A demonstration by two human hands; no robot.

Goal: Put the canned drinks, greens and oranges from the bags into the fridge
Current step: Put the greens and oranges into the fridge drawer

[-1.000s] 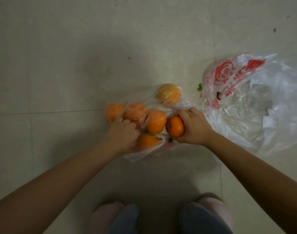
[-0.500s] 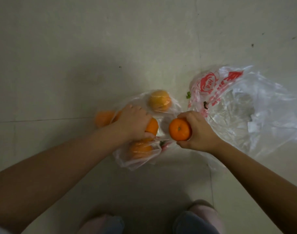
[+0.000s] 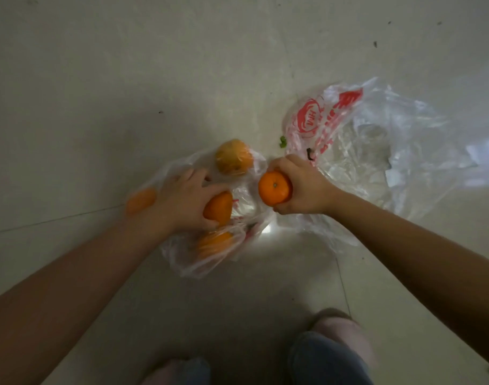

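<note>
A clear plastic bag (image 3: 182, 259) of oranges lies on the floor in front of me. My left hand (image 3: 182, 201) is inside it, closed around one orange (image 3: 219, 208). My right hand (image 3: 304, 187) holds a second orange (image 3: 274, 188) just right of the bag, clear of the plastic. Three more oranges stay in the bag: a paler one (image 3: 233, 157) at the far side, one (image 3: 140, 200) at the left by my wrist, and one (image 3: 214, 243) at the near side. No fridge, cans or greens bundle are in view.
A larger clear bag with red print (image 3: 349, 140) lies crumpled to the right, with a small green scrap (image 3: 282, 141) beside it. The floor is pale tile. My feet in slippers (image 3: 335, 332) are at the bottom edge.
My right hand has lifted its orange out and away from the bag. My left hand moved right from the bag's left side and closed on an orange in the middle.
</note>
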